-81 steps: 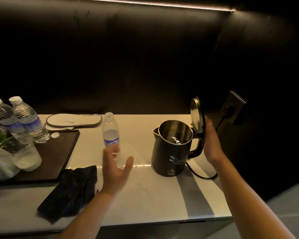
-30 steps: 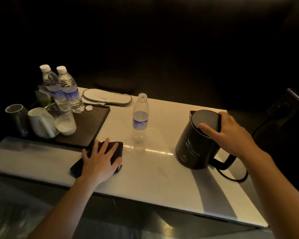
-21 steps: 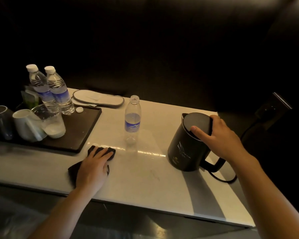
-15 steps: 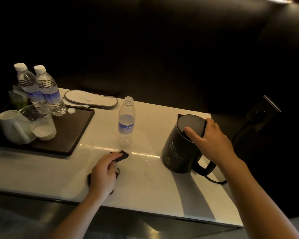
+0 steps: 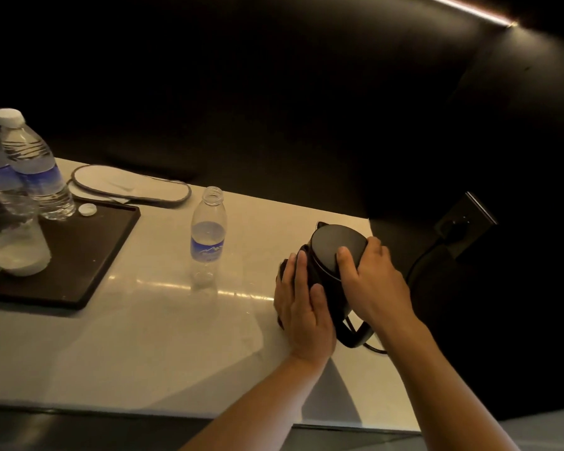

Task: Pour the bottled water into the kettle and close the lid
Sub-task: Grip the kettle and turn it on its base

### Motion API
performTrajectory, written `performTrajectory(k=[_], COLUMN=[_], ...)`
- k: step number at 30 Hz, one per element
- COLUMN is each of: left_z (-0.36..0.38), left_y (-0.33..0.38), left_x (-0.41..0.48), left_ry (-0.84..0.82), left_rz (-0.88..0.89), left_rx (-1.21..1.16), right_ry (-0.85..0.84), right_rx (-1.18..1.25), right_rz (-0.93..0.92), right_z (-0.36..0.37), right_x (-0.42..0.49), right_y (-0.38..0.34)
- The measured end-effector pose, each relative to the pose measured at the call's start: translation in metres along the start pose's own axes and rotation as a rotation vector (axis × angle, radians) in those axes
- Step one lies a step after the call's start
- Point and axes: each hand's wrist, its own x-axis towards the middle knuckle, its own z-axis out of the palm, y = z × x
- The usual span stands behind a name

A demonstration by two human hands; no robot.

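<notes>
the kettle (image 5: 326,278) sits at the counter's (image 5: 144,336) right end, lid (image 5: 331,245) down. the right hand (image 5: 372,288) curls over the lid's rim; the left hand (image 5: 303,304) lies flat, fingers together, against its side. once filled it's likely heavy and slick, so lift it by the handle (image 5: 352,338).

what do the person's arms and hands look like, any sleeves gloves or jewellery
No sleeves in view: the left forearm and right forearm are bare to the frame's edge. The left hand and right hand are bare too, with no gloves, watch, bracelet or rings visible in the dim light.
</notes>
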Motion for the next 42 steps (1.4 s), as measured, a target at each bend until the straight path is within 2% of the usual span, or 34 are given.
performTrajectory(k=[5,9,10,11,15,20,23,26,29,31,33,37,39,42], left_z=[-0.002,-0.002,0.0,0.002,0.01,0.003,-0.001,-0.005,-0.009,-0.007,-0.003,0.004,0.004,-0.002], left_y=[-0.032,-0.018,-0.009,0.002,0.035,0.018,-0.001,-0.021,-0.03,-0.019,0.005,0.028,0.018,0.001], left_x=[0.009,0.025,0.026,0.025,0.006,0.008,0.023,0.042,0.066,0.069,0.056,0.027,0.03,0.038], left_ry=[-0.023,0.021,0.043,0.057,0.065,-0.001,-0.026,-0.151,-0.283,-0.27,-0.185,-0.044,-0.026,-0.086], left_rz=[-0.139,-0.538,-0.574,-0.536,-0.187,-0.044,-0.07,-0.244,-0.407,-0.457,-0.398,-0.076,-0.043,-0.168], left_rx=[-0.086,-0.292,-0.306,-0.274,-0.029,-0.021,-0.162,-0.323,-0.348,-0.34,-0.352,-0.158,-0.182,-0.322], right_ry=[0.003,0.017,0.02,0.021,0.032,0.033,0.034,0.03,0.013,-0.007,-0.028,-0.058,-0.078,-0.125], right_rx=[0.01,0.003,0.002,0.001,0.008,0.023,0.041,0.049,0.061,0.072,0.094,0.128,0.149,0.166], right_rz=[-0.001,0.007,0.01,0.014,0.01,-0.019,-0.03,-0.044,-0.071,-0.089,-0.114,-0.173,-0.2,-0.234], right_z=[0.001,0.003,0.003,0.003,0.002,0.003,0.003,0.004,0.003,0.001,-0.001,-0.004,-0.005,-0.008], right_x=[-0.002,-0.003,-0.003,-0.003,-0.004,-0.003,-0.002,-0.002,0.001,0.004,0.008,0.014,0.016,0.022], right_y=[0.0,-0.003,-0.003,-0.003,-0.001,0.001,0.003,0.005,0.009,0.013,0.016,0.023,0.025,0.028])
